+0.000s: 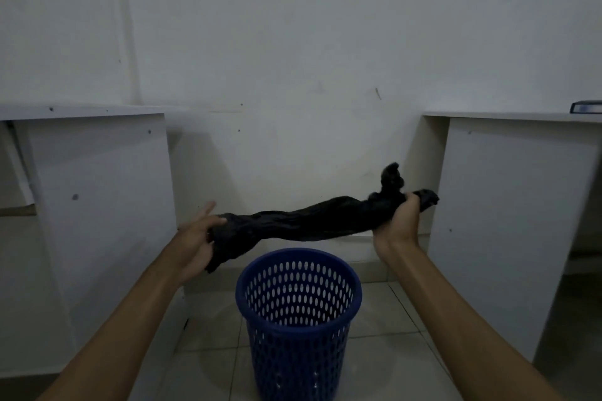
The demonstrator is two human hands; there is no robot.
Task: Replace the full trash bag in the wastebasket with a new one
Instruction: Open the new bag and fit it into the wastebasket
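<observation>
A blue perforated plastic wastebasket (pixel 299 319) stands on the tiled floor in front of me, with no bag inside it. Above its rim a crumpled black trash bag (pixel 303 221) is stretched sideways between my hands like a thick rope. My left hand (pixel 198 238) holds the bag's left end, thumb on top and index finger pointing out. My right hand (pixel 399 225) grips the right end, where bunched black plastic sticks up and out past the fingers.
A white desk panel (pixel 97 205) stands to the left and another white desk (pixel 514 221) to the right, with the white wall (pixel 293 58) behind the gap. A dark flat object (pixel 586 106) lies on the right desk top. The floor is pale tile.
</observation>
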